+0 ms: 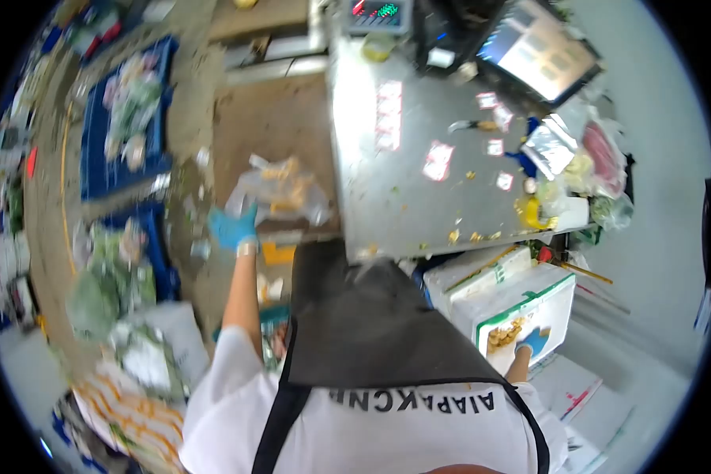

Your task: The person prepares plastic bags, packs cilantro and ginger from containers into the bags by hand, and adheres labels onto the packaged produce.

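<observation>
My left hand (234,227), in a blue glove, has its fingers spread beside a clear plastic bag (249,192). The bag lies on a brown board (272,118) with pale yellow, knobbly pieces (286,189) in it. I cannot tell whether the glove touches the bag's edge. Off to the right, my right hand (536,341), also blue-gloved, reaches into a white foam box (559,304) with a green-taped rim. Its fingers look apart, next to brownish-yellow pieces (504,336) that resemble ginger.
A metal table (419,189) carries printed labels (438,160), a knife (474,126), a yellow tape dispenser (533,213) and bagged goods. Behind it are a scale display (378,16) and a screen (539,49). Blue crates (92,150) and bagged vegetables (103,296) stand on the left floor.
</observation>
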Demonstrator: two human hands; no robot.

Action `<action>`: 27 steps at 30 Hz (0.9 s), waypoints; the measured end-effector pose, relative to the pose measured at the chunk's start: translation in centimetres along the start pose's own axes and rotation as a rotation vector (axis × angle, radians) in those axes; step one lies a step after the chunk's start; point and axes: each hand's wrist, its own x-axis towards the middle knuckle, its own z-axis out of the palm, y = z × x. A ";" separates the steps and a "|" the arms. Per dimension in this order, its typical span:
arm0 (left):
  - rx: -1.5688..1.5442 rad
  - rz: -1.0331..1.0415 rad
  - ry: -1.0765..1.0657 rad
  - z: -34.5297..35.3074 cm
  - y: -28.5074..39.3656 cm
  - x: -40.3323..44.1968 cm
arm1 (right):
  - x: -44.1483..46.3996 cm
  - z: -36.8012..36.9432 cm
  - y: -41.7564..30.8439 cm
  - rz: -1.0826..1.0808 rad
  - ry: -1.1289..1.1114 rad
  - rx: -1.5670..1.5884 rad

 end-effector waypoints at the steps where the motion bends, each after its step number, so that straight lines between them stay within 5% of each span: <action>1: 0.093 -0.170 -0.210 1.4 -0.7 1.5 | -1.0 0.4 -4.0 -0.087 -0.057 0.008; 2: 0.076 -0.286 -0.363 2.7 -1.3 3.0 | -2.2 1.3 -8.1 -0.086 -0.180 0.253; 3: -0.108 -0.034 -0.495 8.6 -5.9 5.8 | -4.3 1.6 -13.2 -0.081 -0.394 0.381; 6: -0.953 -0.154 -0.682 4.9 -2.7 6.1 | -9.1 2.8 -24.4 -0.659 -0.364 0.158; 7: -1.312 -0.295 -0.690 3.7 -1.6 5.4 | -7.3 3.7 -22.7 -0.621 -0.304 0.084; 9: -1.512 -0.289 -0.787 3.2 -1.8 5.8 | -2.0 5.3 -18.2 -0.553 -0.171 -0.053; 10: -1.618 -0.284 -0.836 3.0 -1.7 5.8 | -2.7 4.1 -18.5 -0.338 -0.200 0.179; 11: -1.616 -0.296 -0.880 1.2 -0.8 5.5 | -3.0 2.3 -17.9 -0.114 -0.221 0.401; 14: -1.596 -0.380 -0.996 -2.5 1.1 4.6 | 1.4 0.0 -14.8 -0.064 -0.198 0.007; 16: -1.669 -0.357 -1.053 -3.5 1.9 4.4 | -0.4 0.2 -18.9 -0.245 -0.349 0.025; 17: -1.702 -0.342 -1.091 -3.9 2.6 4.2 | 0.5 3.5 -19.3 -0.693 -0.423 0.069; 19: -1.708 -0.300 -1.138 -4.1 3.8 4.3 | -11.2 6.3 -32.0 -0.474 -0.743 0.084; 22: -1.680 -0.251 -1.125 -4.6 5.3 4.3 | -29.4 10.3 -43.4 -0.438 -1.445 0.301; 24: -1.653 -0.262 -1.105 -4.8 5.3 4.3 | -38.1 15.6 -46.5 -0.655 -1.722 -0.012; 26: -1.645 -0.277 -1.081 -4.4 5.0 4.2 | -46.8 22.8 -47.8 -1.167 -1.553 0.158; 27: -1.652 -0.288 -1.082 -4.1 4.6 4.1 | -50.4 26.0 -48.9 -1.197 -1.600 0.106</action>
